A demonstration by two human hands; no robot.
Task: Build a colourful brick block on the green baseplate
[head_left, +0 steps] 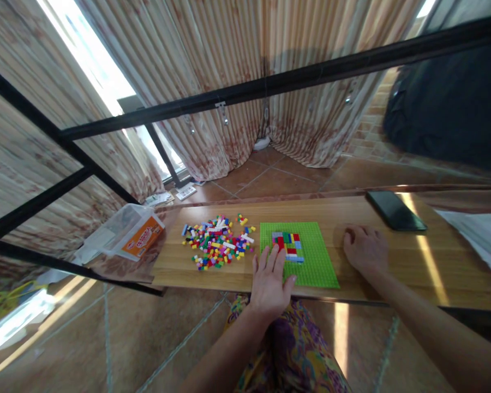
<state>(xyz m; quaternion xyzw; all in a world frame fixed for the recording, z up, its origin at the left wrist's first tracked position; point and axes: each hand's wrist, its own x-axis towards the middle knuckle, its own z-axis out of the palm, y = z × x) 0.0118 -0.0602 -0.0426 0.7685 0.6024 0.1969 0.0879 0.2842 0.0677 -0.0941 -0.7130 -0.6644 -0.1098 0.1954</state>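
A green studded baseplate [315, 262] lies near the front edge of the wooden table. On it is a small patchwork of toy bricks [292, 251] in red, yellow, blue, white and green. My left hand [270, 281] is open over the plate's left front part, fingers spread and fingertips at the left side of the patchwork. Whether they press on the bricks I cannot tell. My right hand [366, 250] rests on the table to the right of the plate, fingers curled in; its palm side is hidden.
Left of the baseplate, a loose pile of small coloured bricks [219, 240] spreads over the table [172, 273]. A clear plastic box [135, 232] with an orange label stands past the left end. At the back right lies a dark phone [395, 210], with white paper [478, 237] farther right. A black metal bar [245, 93] crosses behind.
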